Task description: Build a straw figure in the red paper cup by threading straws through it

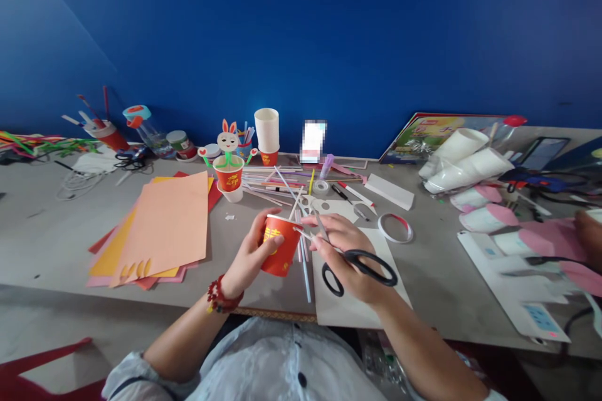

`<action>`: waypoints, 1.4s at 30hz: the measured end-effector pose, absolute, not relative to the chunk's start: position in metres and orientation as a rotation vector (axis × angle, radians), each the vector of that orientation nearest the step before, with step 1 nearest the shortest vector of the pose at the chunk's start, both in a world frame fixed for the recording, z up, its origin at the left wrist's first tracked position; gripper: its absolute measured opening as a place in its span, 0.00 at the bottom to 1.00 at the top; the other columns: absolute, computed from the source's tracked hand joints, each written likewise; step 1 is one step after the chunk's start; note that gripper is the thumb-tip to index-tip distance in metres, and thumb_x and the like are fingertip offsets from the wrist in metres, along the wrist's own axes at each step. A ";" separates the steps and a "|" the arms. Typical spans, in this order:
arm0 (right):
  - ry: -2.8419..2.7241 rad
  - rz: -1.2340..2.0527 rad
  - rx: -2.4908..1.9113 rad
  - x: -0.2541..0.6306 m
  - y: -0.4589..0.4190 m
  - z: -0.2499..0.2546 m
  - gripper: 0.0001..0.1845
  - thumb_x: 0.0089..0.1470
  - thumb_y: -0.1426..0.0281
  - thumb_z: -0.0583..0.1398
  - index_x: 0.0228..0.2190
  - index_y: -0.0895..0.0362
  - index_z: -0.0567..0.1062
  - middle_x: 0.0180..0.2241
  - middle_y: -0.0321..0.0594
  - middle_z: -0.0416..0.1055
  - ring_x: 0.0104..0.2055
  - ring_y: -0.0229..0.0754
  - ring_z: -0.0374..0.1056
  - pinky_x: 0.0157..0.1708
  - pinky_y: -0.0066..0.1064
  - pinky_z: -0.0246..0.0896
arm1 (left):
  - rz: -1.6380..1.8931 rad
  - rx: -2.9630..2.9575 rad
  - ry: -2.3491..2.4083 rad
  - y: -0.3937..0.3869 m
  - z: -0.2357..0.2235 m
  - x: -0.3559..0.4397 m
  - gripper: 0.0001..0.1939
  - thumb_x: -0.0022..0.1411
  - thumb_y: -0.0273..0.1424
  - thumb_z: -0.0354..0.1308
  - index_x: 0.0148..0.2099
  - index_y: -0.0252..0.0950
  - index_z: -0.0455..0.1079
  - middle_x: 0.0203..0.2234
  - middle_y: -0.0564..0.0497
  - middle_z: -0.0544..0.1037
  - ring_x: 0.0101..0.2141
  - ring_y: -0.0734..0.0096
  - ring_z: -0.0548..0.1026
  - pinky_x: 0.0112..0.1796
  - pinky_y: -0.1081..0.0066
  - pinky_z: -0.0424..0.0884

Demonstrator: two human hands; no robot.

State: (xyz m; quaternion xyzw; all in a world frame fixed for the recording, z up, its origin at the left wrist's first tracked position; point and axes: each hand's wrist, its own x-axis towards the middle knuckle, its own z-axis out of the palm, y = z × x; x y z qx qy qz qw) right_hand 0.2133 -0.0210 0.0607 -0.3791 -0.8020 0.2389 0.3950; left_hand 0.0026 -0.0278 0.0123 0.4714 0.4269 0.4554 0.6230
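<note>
With left hand, gripping one red cup, and with right hand, grasping one pair of scissors, facing one rabbit figure beyond left hand.

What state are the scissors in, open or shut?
Open: the scissors in the right hand show blades spread in a V near the red cup, handle loops apart.

Paper sheets left of cup; tape roll right.
</note>
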 end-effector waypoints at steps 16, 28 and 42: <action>-2.051 0.721 -0.948 0.215 -0.024 0.062 0.18 0.66 0.68 0.53 0.28 0.53 0.77 0.51 0.42 0.76 0.54 0.48 0.69 0.54 0.42 0.64 | 1.066 1.277 0.968 -0.028 0.007 -0.003 0.34 0.63 0.40 0.59 0.67 0.43 0.52 0.45 0.48 0.74 0.37 0.65 0.74 0.42 0.64 0.75; -1.994 0.473 -1.317 0.256 -0.024 0.026 0.17 0.67 0.61 0.52 0.34 0.53 0.77 0.29 0.39 0.79 0.29 0.43 0.76 0.30 0.31 0.68 | 1.257 1.414 1.052 -0.022 -0.019 -0.015 0.43 0.59 0.37 0.65 0.69 0.42 0.47 0.60 0.41 0.65 0.58 0.52 0.67 0.59 0.55 0.64; -2.410 -0.257 -1.963 0.343 -0.006 -0.041 0.18 0.65 0.64 0.49 0.31 0.55 0.74 0.26 0.42 0.76 0.28 0.46 0.72 0.26 0.32 0.51 | 1.220 1.024 0.740 -0.012 -0.033 -0.028 0.42 0.54 0.43 0.65 0.67 0.39 0.56 0.55 0.38 0.73 0.57 0.43 0.69 0.55 0.51 0.68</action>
